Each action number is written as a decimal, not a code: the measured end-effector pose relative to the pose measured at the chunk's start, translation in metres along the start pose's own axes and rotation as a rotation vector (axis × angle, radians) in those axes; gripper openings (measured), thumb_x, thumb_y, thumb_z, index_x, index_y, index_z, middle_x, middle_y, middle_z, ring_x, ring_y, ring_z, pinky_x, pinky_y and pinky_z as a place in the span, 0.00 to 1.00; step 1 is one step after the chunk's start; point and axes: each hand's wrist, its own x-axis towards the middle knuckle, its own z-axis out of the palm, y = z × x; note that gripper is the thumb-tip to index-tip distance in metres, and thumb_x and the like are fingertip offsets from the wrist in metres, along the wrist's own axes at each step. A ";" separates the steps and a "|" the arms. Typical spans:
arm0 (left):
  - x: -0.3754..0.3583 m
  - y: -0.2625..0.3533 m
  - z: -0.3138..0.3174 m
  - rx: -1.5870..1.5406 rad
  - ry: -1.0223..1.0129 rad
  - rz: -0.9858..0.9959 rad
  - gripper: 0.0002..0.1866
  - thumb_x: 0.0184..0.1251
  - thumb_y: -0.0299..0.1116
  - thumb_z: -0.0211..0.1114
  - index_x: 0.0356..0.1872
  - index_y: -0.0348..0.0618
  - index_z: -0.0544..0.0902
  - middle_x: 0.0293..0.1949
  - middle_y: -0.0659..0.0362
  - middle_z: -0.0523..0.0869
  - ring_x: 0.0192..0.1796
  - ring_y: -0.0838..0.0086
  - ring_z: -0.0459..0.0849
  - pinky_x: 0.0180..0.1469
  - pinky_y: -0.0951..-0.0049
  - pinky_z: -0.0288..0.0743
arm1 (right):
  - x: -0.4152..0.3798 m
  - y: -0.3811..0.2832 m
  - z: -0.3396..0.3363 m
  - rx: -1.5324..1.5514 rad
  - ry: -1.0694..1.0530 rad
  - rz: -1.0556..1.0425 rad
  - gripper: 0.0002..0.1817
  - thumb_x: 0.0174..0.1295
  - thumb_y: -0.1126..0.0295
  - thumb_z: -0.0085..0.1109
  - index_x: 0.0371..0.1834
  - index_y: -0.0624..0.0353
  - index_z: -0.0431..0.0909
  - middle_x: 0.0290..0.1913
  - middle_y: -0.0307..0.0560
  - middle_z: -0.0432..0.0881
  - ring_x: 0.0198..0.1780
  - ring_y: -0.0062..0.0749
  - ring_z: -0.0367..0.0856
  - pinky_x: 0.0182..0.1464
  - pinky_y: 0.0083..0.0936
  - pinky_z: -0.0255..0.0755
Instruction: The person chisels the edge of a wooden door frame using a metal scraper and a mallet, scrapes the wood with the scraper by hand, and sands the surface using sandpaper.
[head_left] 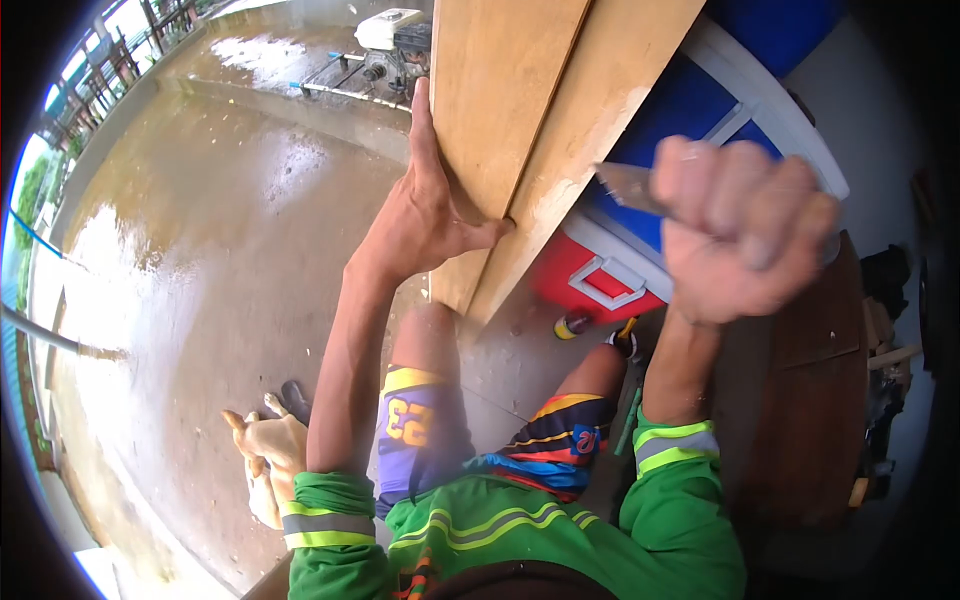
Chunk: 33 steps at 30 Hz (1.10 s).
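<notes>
A long light-brown wooden panel [500, 90] with a dark groove down its length stands tilted in front of me, its lower end by my knee. My left hand [432, 215] grips the panel's left edge, with the thumb across its face near the groove and the other fingers along the side. To the right, my right hand [740, 230] is closed in a fist around a knife [630, 187]; its short blade points left at the panel's right edge, where the wood looks pale and scraped. The fist is blurred and hides the handle.
Behind the panel stand a blue cooler [665, 130] and a red cooler [590, 275] with white trim. A dog [270, 455] lies on the wet concrete floor at left. An engine [392, 50] sits at the back. A brown wooden board [810, 400] is at right.
</notes>
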 end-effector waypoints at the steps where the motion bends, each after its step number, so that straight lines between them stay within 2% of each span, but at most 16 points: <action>1: 0.001 -0.004 0.001 0.002 0.008 0.019 0.73 0.38 0.32 0.79 0.72 0.39 0.23 0.70 0.36 0.58 0.72 0.49 0.61 0.72 0.60 0.60 | 0.008 -0.009 0.000 0.018 0.016 0.021 0.16 0.72 0.64 0.40 0.24 0.54 0.63 0.18 0.36 0.62 0.17 0.24 0.55 0.22 0.24 0.55; 4: 0.005 0.004 0.002 -0.006 0.013 0.055 0.73 0.38 0.32 0.79 0.71 0.38 0.22 0.71 0.36 0.57 0.73 0.50 0.60 0.72 0.61 0.58 | -0.039 0.029 0.009 -0.439 0.104 0.111 0.17 0.70 0.67 0.43 0.20 0.54 0.61 0.17 0.36 0.61 0.18 0.24 0.55 0.22 0.27 0.57; 6: 0.004 0.004 0.002 0.035 0.031 0.057 0.73 0.38 0.31 0.78 0.71 0.38 0.21 0.71 0.36 0.57 0.73 0.50 0.60 0.72 0.62 0.58 | -0.073 0.019 0.011 -0.209 0.189 0.302 0.19 0.71 0.66 0.44 0.19 0.54 0.59 0.17 0.36 0.58 0.19 0.23 0.54 0.23 0.26 0.55; 7: 0.002 0.007 0.002 -0.050 0.005 -0.011 0.73 0.38 0.33 0.79 0.72 0.36 0.23 0.72 0.35 0.53 0.74 0.47 0.54 0.73 0.59 0.55 | -0.090 0.013 0.009 -0.100 0.243 0.358 0.20 0.71 0.65 0.45 0.18 0.54 0.58 0.17 0.35 0.57 0.19 0.22 0.54 0.23 0.25 0.54; 10: -0.003 0.026 0.005 0.443 0.117 -0.014 0.71 0.39 0.38 0.80 0.73 0.33 0.29 0.73 0.33 0.47 0.76 0.42 0.45 0.75 0.52 0.48 | -0.146 -0.013 0.000 -0.022 0.563 0.376 0.22 0.73 0.61 0.42 0.18 0.53 0.56 0.17 0.33 0.54 0.19 0.22 0.51 0.25 0.23 0.51; 11: -0.004 0.033 0.006 0.489 0.170 0.084 0.63 0.48 0.46 0.74 0.74 0.30 0.37 0.74 0.32 0.41 0.76 0.37 0.36 0.74 0.42 0.38 | -0.169 -0.019 -0.003 -0.074 0.634 0.412 0.21 0.74 0.62 0.41 0.19 0.53 0.56 0.17 0.33 0.54 0.19 0.22 0.51 0.25 0.22 0.51; 15: 0.014 0.072 0.040 0.694 0.375 0.340 0.49 0.65 0.45 0.60 0.75 0.33 0.39 0.75 0.34 0.36 0.76 0.39 0.31 0.72 0.36 0.26 | -0.243 -0.013 0.010 -0.054 1.022 0.463 0.21 0.74 0.64 0.39 0.19 0.53 0.56 0.17 0.34 0.54 0.18 0.20 0.52 0.24 0.22 0.50; 18: 0.013 0.047 0.096 0.776 0.335 0.290 0.50 0.63 0.41 0.62 0.73 0.25 0.38 0.73 0.29 0.37 0.75 0.34 0.33 0.73 0.38 0.29 | -0.271 -0.005 0.033 -0.044 1.200 0.543 0.20 0.74 0.63 0.41 0.20 0.54 0.56 0.17 0.34 0.54 0.19 0.19 0.52 0.23 0.20 0.49; 20: -0.028 0.027 0.112 0.838 0.188 0.179 0.51 0.60 0.38 0.63 0.71 0.22 0.39 0.71 0.25 0.38 0.74 0.31 0.36 0.75 0.42 0.33 | -0.284 -0.004 0.042 -0.052 1.260 0.593 0.21 0.74 0.62 0.42 0.20 0.53 0.57 0.17 0.33 0.55 0.19 0.18 0.54 0.23 0.19 0.50; 22: -0.099 0.032 0.131 0.822 -0.172 -0.088 0.43 0.61 0.34 0.62 0.70 0.21 0.49 0.70 0.28 0.53 0.72 0.35 0.53 0.73 0.46 0.50 | -0.301 -0.004 0.045 -0.054 1.335 0.650 0.21 0.73 0.60 0.43 0.19 0.53 0.58 0.16 0.33 0.55 0.18 0.19 0.55 0.23 0.20 0.51; 24: -0.137 0.039 0.142 0.621 -0.606 -0.480 0.34 0.62 0.32 0.60 0.67 0.26 0.60 0.67 0.31 0.62 0.70 0.43 0.62 0.72 0.54 0.57 | -0.322 0.000 0.043 -0.042 1.441 0.637 0.21 0.73 0.59 0.44 0.19 0.52 0.58 0.16 0.33 0.56 0.17 0.19 0.55 0.22 0.19 0.52; 27: -0.134 0.058 0.122 0.195 -0.989 -0.868 0.26 0.60 0.31 0.60 0.61 0.31 0.72 0.62 0.38 0.72 0.68 0.50 0.67 0.70 0.56 0.60 | -0.340 -0.010 0.037 -0.084 1.561 0.612 0.20 0.72 0.59 0.46 0.20 0.51 0.59 0.18 0.32 0.56 0.18 0.18 0.55 0.22 0.19 0.52; 28: -0.140 0.045 0.105 0.109 -0.618 -0.723 0.24 0.61 0.30 0.59 0.58 0.33 0.75 0.60 0.40 0.74 0.68 0.52 0.69 0.69 0.56 0.61 | -0.355 -0.010 0.034 -0.111 1.547 0.603 0.20 0.71 0.59 0.47 0.20 0.50 0.59 0.18 0.32 0.55 0.18 0.17 0.54 0.23 0.19 0.52; 30: -0.097 0.061 0.094 0.427 -0.048 0.086 0.22 0.65 0.31 0.57 0.59 0.34 0.76 0.60 0.45 0.77 0.68 0.52 0.69 0.68 0.54 0.62 | -0.371 -0.009 0.030 -0.100 1.664 0.571 0.20 0.71 0.59 0.48 0.21 0.50 0.59 0.19 0.31 0.54 0.18 0.17 0.51 0.23 0.19 0.52; 31: -0.051 0.108 0.095 0.677 0.208 0.121 0.25 0.69 0.34 0.54 0.65 0.33 0.70 0.66 0.44 0.71 0.71 0.48 0.64 0.71 0.52 0.56 | -0.370 -0.010 0.029 -0.096 1.678 0.563 0.19 0.71 0.59 0.48 0.21 0.50 0.59 0.19 0.31 0.54 0.19 0.17 0.51 0.24 0.19 0.52; 33: 0.001 0.112 0.102 0.711 0.243 0.107 0.32 0.69 0.37 0.55 0.70 0.32 0.59 0.72 0.38 0.52 0.75 0.46 0.47 0.74 0.50 0.47 | -0.365 -0.013 0.028 -0.090 1.704 0.558 0.19 0.71 0.60 0.48 0.21 0.50 0.59 0.20 0.31 0.54 0.19 0.18 0.51 0.25 0.20 0.52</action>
